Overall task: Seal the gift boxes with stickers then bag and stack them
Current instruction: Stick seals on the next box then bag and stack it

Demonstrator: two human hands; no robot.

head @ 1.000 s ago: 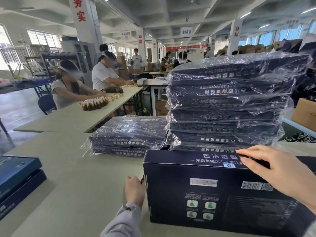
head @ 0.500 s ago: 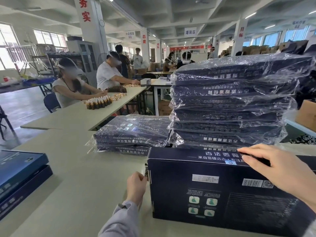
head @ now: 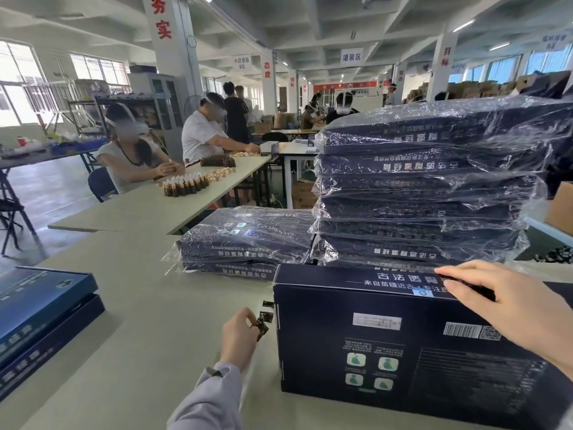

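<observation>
here, right hand (head: pixel 508 308) atop gift box (head: pixel 387 346)

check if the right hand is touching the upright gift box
Touching. In the head view the right hand lies on the gift box, fingers hooked over its top edge.

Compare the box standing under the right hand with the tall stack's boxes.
The standing box is bare; the stacked boxes are bagged in clear plastic. The standing box is upright on its edge; the stacked boxes lie flat. The right hand holds the standing box's top; no hand is on the stacked boxes. Both are dark navy with pale lettering.
</observation>
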